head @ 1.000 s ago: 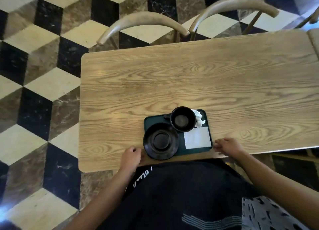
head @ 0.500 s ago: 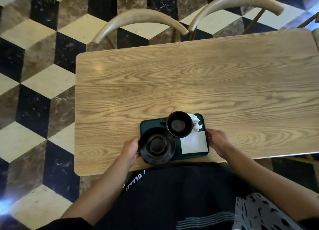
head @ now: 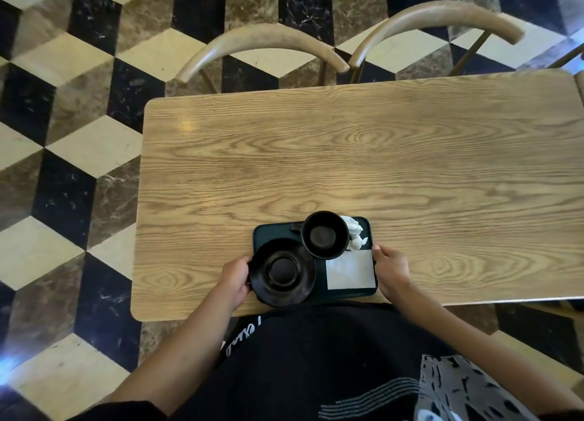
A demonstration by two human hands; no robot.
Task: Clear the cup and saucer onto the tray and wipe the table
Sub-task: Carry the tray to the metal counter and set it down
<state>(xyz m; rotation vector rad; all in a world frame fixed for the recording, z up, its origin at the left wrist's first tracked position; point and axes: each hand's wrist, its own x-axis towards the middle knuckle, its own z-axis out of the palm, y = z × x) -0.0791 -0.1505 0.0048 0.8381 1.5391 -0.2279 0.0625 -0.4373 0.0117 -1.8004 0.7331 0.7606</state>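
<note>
A dark green tray lies at the near edge of the wooden table. On it stand a black cup at the back and a black saucer at the front left, overhanging the tray's left side. A flat white napkin and a crumpled white tissue lie on its right half. My left hand grips the left side at the saucer's rim. My right hand grips the tray's right edge.
Two curved wooden chair backs stand along the table's far side. The floor is patterned in black, cream and brown tiles. A second tabletop's edge shows at the far right.
Both hands moved in from the table's near edge and closed on the tray's left and right sides. The view has shifted slightly.
</note>
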